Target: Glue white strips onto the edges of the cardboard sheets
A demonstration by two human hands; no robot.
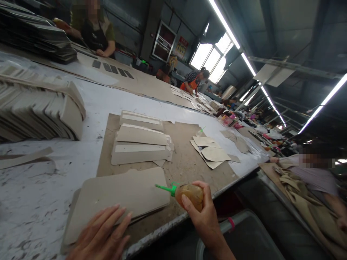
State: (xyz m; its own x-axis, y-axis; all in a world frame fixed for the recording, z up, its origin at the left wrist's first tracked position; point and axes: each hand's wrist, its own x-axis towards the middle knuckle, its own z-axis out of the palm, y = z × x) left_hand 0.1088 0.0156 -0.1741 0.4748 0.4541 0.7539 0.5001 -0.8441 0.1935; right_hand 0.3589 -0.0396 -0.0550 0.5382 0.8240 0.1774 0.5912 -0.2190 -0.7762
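Note:
My right hand grips a small glue bottle filled with amber liquid. Its green nozzle points left over the edge of a tan cardboard piece. My left hand lies flat, fingers spread, on the near end of that piece, which tops a thin stack. The stack rests on a brown cardboard mat at the table's near edge.
A stack of long folded beige pieces lies further back on the mat, smaller cut pieces to its right. A tall fanned pile stands at left. Other people work across the table, further down, and at right.

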